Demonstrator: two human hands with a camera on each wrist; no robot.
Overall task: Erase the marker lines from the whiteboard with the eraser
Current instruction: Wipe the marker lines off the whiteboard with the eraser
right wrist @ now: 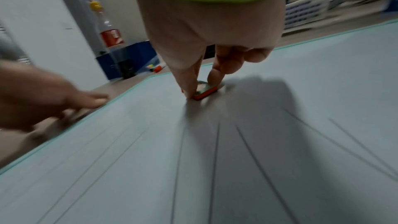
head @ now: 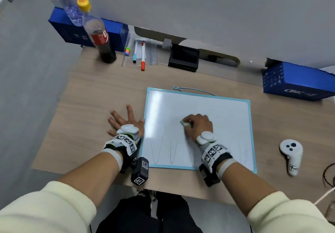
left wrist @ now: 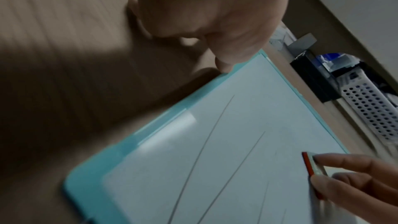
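Note:
A whiteboard (head: 226,109) with a light-blue frame lies flat on the wooden desk. Thin grey marker lines (head: 159,145) run in loops across its near half; the far half looks wiped. My right hand (head: 196,124) pinches a small flat eraser (head: 185,123) with an orange underside (right wrist: 204,91) and presses it on the board's middle. My left hand (head: 125,122) lies flat with fingers spread on the desk, thumb against the board's left frame (left wrist: 226,69). The whiteboard (left wrist: 237,142) and eraser (left wrist: 312,168) also show in the left wrist view, the marker lines (right wrist: 215,159) in the right.
A cola bottle (head: 98,33), markers (head: 142,56) in a clear bag and a black box (head: 184,56) stand at the desk's back. Blue boxes sit at back left (head: 72,29) and far right (head: 297,82). A white controller (head: 291,155) lies right of the board.

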